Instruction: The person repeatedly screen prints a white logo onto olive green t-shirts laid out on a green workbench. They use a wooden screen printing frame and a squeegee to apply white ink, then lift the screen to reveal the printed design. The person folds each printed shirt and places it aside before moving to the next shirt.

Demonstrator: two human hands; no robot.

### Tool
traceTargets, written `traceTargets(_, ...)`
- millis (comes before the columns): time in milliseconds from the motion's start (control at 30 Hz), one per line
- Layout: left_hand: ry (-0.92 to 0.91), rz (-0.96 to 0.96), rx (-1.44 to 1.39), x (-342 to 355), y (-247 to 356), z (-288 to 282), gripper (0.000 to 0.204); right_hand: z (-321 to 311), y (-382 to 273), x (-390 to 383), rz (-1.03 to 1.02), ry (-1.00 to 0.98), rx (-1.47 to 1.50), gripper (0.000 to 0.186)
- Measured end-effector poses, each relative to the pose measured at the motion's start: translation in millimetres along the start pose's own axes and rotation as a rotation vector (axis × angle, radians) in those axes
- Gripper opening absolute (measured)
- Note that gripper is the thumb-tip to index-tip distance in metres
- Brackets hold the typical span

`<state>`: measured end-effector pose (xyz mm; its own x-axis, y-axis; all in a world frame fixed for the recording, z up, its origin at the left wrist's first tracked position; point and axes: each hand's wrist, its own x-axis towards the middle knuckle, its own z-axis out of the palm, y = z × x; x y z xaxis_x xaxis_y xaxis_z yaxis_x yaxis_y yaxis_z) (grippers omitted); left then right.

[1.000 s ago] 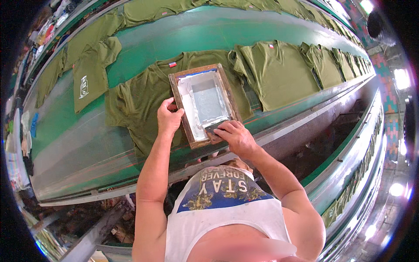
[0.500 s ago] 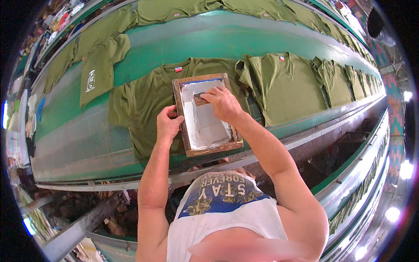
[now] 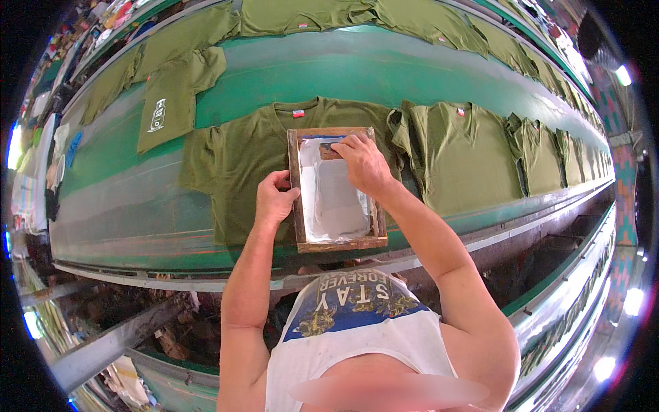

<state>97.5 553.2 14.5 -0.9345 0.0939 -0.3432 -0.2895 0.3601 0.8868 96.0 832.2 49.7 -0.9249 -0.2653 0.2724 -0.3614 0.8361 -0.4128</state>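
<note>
A wooden screen-printing frame [image 3: 343,244] lies on the chest of an olive-green T-shirt [image 3: 237,154], which is spread flat on the long table. White ink [image 3: 314,189] is smeared over the mesh and along its inner edges. My left hand [image 3: 275,199] grips the frame's left side, thumb on top of the wood and fingers curled at its outer edge. Inside the frame, close to its far end, my right hand [image 3: 364,165] is closed on a small brown squeegee [image 3: 332,154]. The fingers cover part of that squeegee.
Another olive T-shirt [image 3: 463,154] lies just right, with several more in a row beyond it. At left, a folded shirt [image 3: 168,103] bears a white print. More shirts line the far edge of the green table [image 3: 295,72]. A metal rail [image 3: 185,281] edges my side.
The squeegee in my right hand has slid a little farther toward the frame's far end. My left hand keeps its hold on the frame. The whole view has shifted slightly.
</note>
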Motion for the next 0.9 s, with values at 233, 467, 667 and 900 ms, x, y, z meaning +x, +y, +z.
traceTargets(233,0.007,-0.004,-0.088,2.9,-10.7,2.2,0.051,8.9,-9.0,32.9,-0.049,-0.038,0.092,0.041)
traceTargets(467,-0.039,-0.028,-0.158,3.0,-12.9,1.0,0.05,-20.0,-8.5,21.0,-0.164,-0.343,0.214,0.034)
traceTargets(667,-0.032,0.042,-0.085,2.5,-10.6,-1.2,0.051,-43.8,-54.4,-62.0,-0.222,-0.385,0.225,0.038)
traceTargets(900,-0.043,0.022,-0.106,1.3,-4.4,-1.9,0.053,-59.4,-29.1,-66.5,-0.141,-0.446,0.269,0.038)
